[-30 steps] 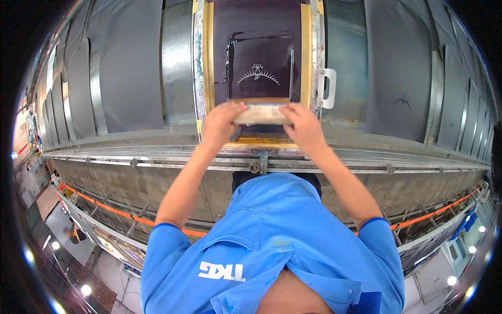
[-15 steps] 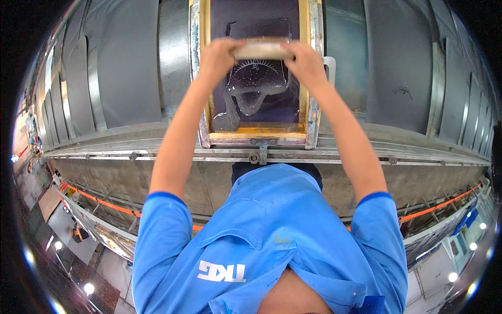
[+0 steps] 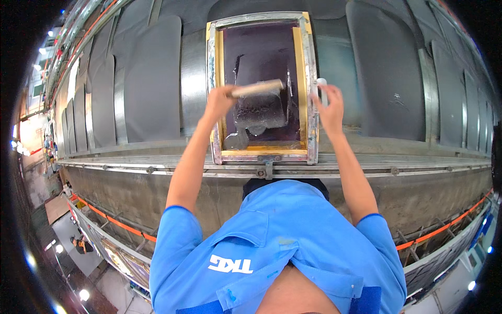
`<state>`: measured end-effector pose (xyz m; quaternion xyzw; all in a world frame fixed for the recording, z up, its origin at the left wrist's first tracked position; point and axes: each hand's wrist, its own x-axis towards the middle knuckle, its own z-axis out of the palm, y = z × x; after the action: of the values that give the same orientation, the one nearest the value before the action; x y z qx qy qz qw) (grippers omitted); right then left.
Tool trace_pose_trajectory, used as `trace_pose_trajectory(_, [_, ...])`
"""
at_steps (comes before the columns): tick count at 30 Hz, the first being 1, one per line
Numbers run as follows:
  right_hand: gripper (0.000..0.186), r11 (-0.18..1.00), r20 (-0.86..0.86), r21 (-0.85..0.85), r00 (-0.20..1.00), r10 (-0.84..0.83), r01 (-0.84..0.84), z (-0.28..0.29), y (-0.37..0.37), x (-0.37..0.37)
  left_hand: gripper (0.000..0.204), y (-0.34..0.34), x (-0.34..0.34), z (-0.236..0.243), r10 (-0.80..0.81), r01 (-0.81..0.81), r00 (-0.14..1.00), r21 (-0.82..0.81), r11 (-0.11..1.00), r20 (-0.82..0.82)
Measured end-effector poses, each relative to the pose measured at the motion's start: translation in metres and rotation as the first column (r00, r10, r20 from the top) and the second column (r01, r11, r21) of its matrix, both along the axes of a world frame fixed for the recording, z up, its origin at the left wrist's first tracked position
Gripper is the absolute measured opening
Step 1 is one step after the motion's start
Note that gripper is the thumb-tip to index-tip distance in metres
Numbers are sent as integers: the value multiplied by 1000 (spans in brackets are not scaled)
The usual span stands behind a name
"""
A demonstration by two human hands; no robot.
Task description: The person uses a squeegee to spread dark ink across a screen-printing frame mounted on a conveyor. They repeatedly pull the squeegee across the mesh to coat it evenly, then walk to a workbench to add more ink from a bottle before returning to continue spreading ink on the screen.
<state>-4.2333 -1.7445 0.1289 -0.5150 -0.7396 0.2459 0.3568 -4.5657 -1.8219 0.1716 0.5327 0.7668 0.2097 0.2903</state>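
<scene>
My left hand (image 3: 219,102) is closed on the left end of a squeegee (image 3: 259,88) with a pale wooden bar, held slanted over a screen printing frame (image 3: 314,125). The frame has metal sides edged with yellow tape and a dark purple mesh (image 3: 261,44). Wet, clear-looking ink (image 3: 261,112) lies on the mesh just nearer than the squeegee. At the frame's right side, my right hand (image 3: 330,107) is by a white handle (image 3: 322,91). Its thumb and fingers are apart, with the handle between them.
Dark grey sheets (image 3: 151,83) lie along the long bench on the left, and another dark sheet (image 3: 387,78) on the right. A metal rail (image 3: 366,168) runs along the bench's near edge. A person (image 3: 81,244) is far off at lower left.
My right hand has let go of the squeegee and moved right to the white handle. The squeegee, held level by both hands before, now tilts in my left hand alone. The view has shifted.
</scene>
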Motion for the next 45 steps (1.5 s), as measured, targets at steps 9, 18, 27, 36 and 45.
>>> trace_pose_trajectory(9, [27, 911, -148, -387, 966, -211, 139, -47, 58, -18, 46, 33, -2, -53, 14, 40, 989, 352, 935, -149])
trace_pose_trajectory(18, [26, 949, -94, -206, 961, -260, 237, 20, 37, -68, 62, -158, 31, -38, -199, 243, 967, 333, 911, -160])
trace_pose_trajectory(27, [25, 966, -244, -226, 952, -182, 127, -4, -50, -291, 62, -251, -162, -3, -143, 220, 951, 275, 936, -275])
trace_pose_trajectory(36, [24, 944, -284, -308, 935, -210, 119, -18, -120, -442, 34, -266, -356, 32, -157, 157, 988, -93, 983, 14])
trace_pose_trajectory(45, [24, 920, -112, -331, 960, -258, 209, -19, -124, -461, 48, -168, -435, -2, -453, 623, 782, -513, 590, 428])
